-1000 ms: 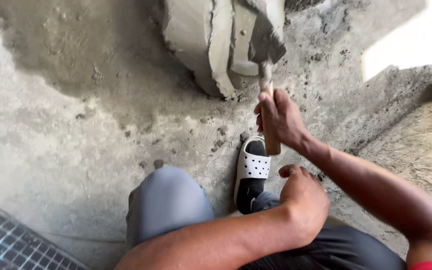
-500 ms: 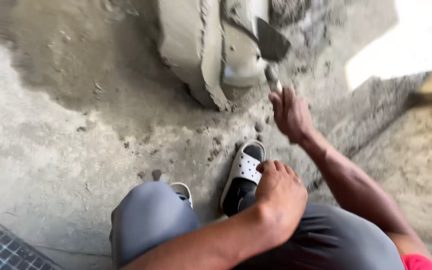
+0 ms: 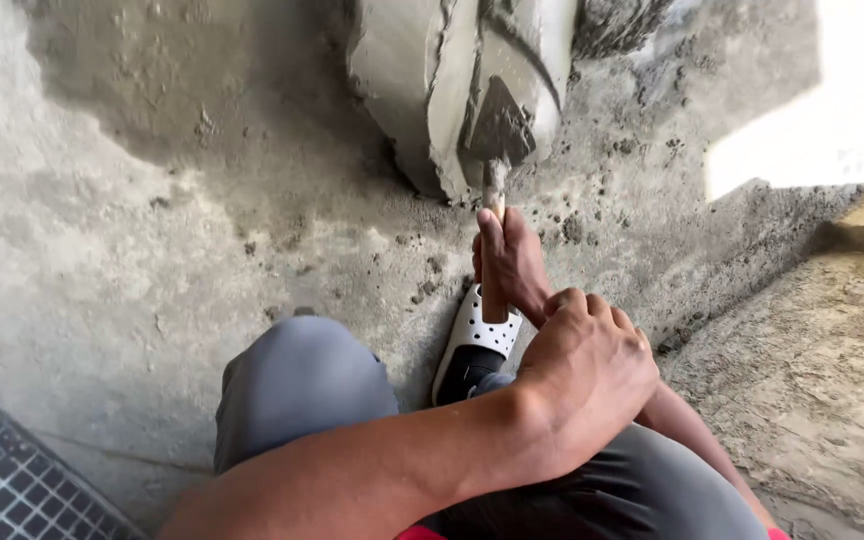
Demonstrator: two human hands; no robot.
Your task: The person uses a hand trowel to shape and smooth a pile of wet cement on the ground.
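My right hand (image 3: 513, 262) grips the wooden handle of a trowel (image 3: 497, 140), thumb laid along it. The dark, pointed blade rests flat against a rounded, grey, freshly plastered form (image 3: 414, 80) at the top of the head view. My left hand (image 3: 590, 375) is closed in a loose fist with nothing in it, resting on my right forearm just behind the wrist. I am crouched, with grey trousers over my left knee (image 3: 297, 385) and a white perforated sandal (image 3: 474, 345) on the foot below the trowel.
Rough grey concrete floor (image 3: 132, 250) with mortar crumbs spreads left and around the form. A metal grate (image 3: 7, 480) fills the bottom left corner. A sandy, rougher patch (image 3: 832, 370) lies to the right, with bright sunlight at the upper right.
The trowel blade has swung from the right of the plastered form to lie against its front. My left hand moved up from my knee onto my right forearm.
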